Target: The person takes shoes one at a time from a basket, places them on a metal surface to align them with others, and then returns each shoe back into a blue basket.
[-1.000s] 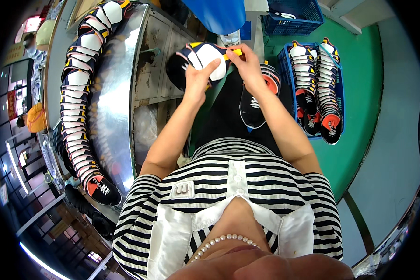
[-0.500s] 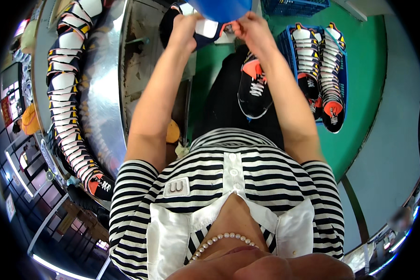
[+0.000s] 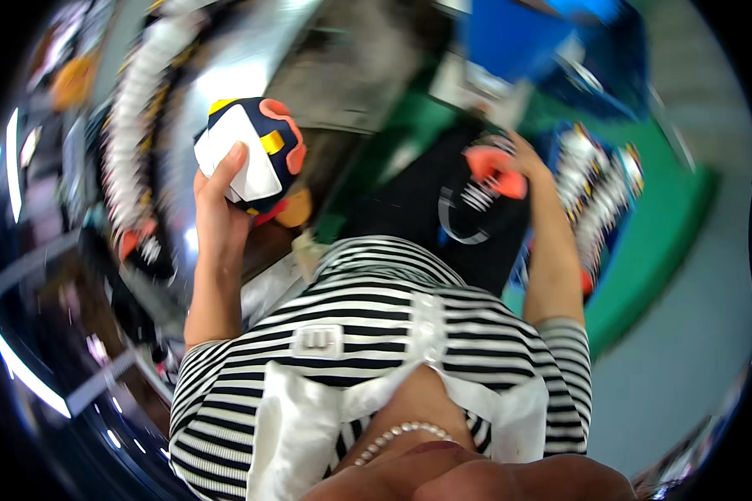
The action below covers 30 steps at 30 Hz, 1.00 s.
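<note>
Navy-white shoe upper [image 3: 251,149] at left, clamped in left hand [image 3: 217,188]; right hand [image 3: 525,160] at coral-black shoe [image 3: 479,198] over lap [image 3: 401,206], grip blurred, can't tell. Step: apparently handling both; next calls for secure right hold.

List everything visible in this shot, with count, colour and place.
Held shoe upper: one, navy, white, yellow and coral, in left hand
Lap shoe: one, black, coral and white, on lap
Metal table: one, silver, left
Shoe row: one row, mostly white, on table; too blurred to count pieces
Shoe stacks: two, mixed colours, right
Blue object: one, blue, blurred, top
Floor: one, green, right
Strip lights: at least two, white, far left
Shirt: one, black-and-white striped, on person
Necklace: one, pearly white, at neck
Trousers: one pair, black, on legs
Left hand: one, bare, around upper
Right hand: one, bare, beside lap shoe
</note>
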{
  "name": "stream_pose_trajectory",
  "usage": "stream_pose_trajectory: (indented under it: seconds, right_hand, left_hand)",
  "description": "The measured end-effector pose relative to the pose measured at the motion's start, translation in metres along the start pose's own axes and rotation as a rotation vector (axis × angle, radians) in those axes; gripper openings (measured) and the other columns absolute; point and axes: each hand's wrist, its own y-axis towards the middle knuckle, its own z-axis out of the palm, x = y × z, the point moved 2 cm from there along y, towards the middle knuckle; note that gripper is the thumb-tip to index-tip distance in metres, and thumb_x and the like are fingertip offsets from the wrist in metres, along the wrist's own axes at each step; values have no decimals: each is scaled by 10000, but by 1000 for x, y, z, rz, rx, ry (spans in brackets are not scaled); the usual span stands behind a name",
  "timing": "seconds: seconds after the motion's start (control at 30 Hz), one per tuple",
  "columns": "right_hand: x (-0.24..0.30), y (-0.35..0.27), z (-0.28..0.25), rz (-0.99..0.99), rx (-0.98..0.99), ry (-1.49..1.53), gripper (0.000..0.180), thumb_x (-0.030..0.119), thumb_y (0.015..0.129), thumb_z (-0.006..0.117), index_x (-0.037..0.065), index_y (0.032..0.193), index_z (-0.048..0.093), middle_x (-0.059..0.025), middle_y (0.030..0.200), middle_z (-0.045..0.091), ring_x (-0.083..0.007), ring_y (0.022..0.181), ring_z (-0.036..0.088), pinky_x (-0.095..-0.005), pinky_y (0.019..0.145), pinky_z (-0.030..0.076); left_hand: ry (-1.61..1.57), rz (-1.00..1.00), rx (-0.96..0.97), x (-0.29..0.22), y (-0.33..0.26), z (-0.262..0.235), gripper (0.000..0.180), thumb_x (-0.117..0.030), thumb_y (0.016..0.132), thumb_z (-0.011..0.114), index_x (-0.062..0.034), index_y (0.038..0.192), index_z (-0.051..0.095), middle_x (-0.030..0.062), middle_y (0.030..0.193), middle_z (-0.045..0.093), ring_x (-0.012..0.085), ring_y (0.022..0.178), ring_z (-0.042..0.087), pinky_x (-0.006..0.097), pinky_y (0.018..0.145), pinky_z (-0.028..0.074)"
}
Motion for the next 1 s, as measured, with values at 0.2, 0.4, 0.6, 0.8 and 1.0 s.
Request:
stream_pose_trajectory:
  seconds: [0.2,0.4,0.6,0.8,1.0]
  right_hand:
    - [-18,-12,7,-169,-227,-28,735,273,689,738,105,1331,421,-264,1214,478,-435,1126,469,-446,973,389]
    - [48,-98,-39,26,-618,-139,708,34,674,677,71,1331,416,-243,1224,494,-404,1197,415,-422,1019,328]
    - [76,-175,-84,-86,-863,359,649,11,722,664,23,1325,423,-149,1305,460,-286,1158,487,-380,988,391]
    - [187,-171,-60,-188,-1037,424,712,-43,692,701,29,1336,404,-136,1309,455,-255,1192,454,-348,1008,360]
    - [236,-144,-47,-382,-1200,561,605,22,705,663,-21,1255,415,-182,1243,442,-300,1182,420,-362,1033,300]
  left_hand:
    - [4,508,-691,-40,-82,-103,439,-118,798,680,-4,1193,526,54,1120,598,172,1027,573,293,879,445]
    - [125,828,-1347,37,-94,-368,474,-151,807,676,72,1156,444,150,1043,612,257,943,607,383,837,464]
    - [288,212,-1817,10,1,-469,694,-295,739,744,104,1201,415,233,1111,597,369,1012,593,417,862,463]
    - [-144,643,-1156,35,43,-565,165,-115,789,723,-72,918,630,43,870,625,156,760,592,317,655,475]
    - [433,627,-601,76,-27,-249,397,-185,903,543,21,1234,471,134,1280,477,222,1120,497,321,889,450]
